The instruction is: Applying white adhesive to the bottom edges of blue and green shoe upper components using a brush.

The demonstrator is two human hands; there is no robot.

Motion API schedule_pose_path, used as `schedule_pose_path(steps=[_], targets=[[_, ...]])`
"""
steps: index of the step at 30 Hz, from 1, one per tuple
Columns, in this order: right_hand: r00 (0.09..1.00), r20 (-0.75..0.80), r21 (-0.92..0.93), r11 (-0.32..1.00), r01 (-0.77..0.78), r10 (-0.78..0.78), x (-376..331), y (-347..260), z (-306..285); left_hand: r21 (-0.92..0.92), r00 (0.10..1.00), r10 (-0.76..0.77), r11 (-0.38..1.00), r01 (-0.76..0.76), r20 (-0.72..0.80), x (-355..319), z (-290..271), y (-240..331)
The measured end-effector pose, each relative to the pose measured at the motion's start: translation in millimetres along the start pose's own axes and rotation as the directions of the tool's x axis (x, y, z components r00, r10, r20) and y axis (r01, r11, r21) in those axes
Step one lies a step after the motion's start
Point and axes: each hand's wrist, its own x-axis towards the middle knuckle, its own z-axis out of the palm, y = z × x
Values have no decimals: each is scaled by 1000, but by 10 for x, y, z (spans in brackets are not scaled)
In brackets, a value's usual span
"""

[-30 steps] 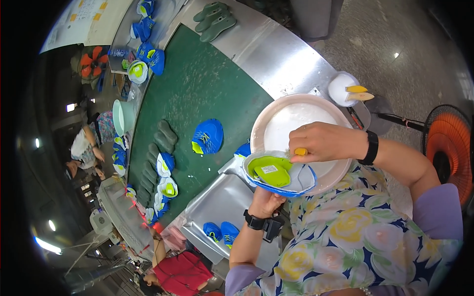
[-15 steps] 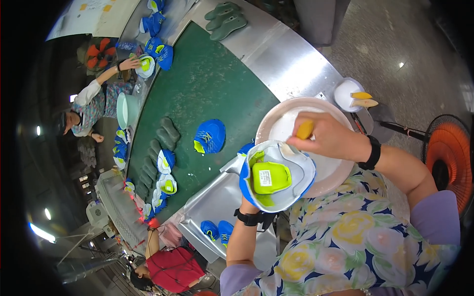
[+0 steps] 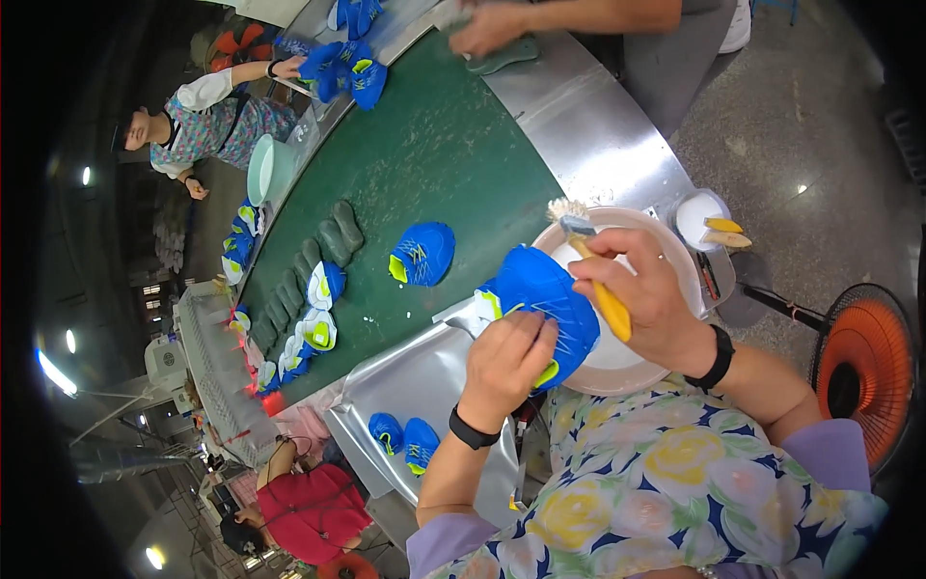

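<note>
Hands: left hand (image 3: 508,362) now grips blue shoe upper (image 3: 540,304) flipped sole-side down (was inside-up), right hand (image 3: 641,294) w/ yellow brush (image 3: 590,275) lifted off — inside prob. done.

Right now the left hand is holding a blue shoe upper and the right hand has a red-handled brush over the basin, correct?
Not quite: the brush in the right hand has a yellow handle, not red. The head view shows it. The left hand does hold the blue shoe upper over the basin.
</note>
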Motion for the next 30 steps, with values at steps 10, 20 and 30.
schedule_pose_path(steps=[10,20,30], targets=[[969,52,-142,959,245,-240,-20,-245,306,-78,983,129,987,-140,-129,-86,-123,-7],[958,275,-66,996,-66,82,-264,198,421,-640,260,-886,459,616,-385,-2512,-389,-1975],[901,208,-363,886,-290,380,-194,398,689,-944,-487,-871,101,-314,69,-3439,-251,-4962]])
